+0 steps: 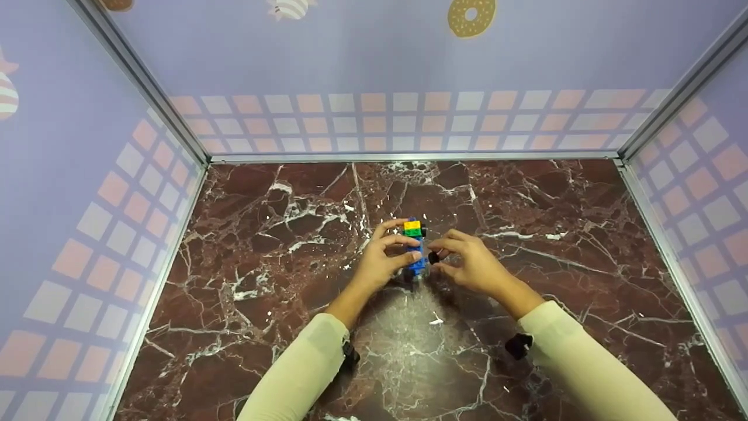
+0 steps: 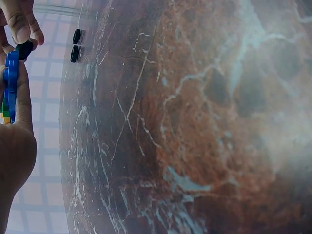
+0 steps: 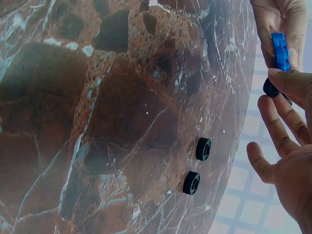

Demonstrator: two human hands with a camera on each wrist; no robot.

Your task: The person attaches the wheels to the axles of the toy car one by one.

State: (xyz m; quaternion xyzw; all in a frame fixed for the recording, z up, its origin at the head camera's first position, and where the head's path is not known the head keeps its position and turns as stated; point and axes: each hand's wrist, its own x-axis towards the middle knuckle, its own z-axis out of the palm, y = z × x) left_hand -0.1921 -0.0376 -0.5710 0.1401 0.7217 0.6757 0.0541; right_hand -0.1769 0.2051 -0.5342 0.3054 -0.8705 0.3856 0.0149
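A toy-brick vehicle with a blue base carries a green brick and a yellow brick at its far end. My left hand grips the blue base from the left, thumb on top and fingers along its side. Between thumb and fingers, my right hand pinches a small black wheel close against the right side of the base. In the right wrist view this wheel sits right at the end of the blue piece, and the remaining fingers are spread.
Two more black wheels, one beside the other, stand on the dark red marbled tabletop in the right wrist view. Lilac panels with a checked band enclose the table at the back and both sides.
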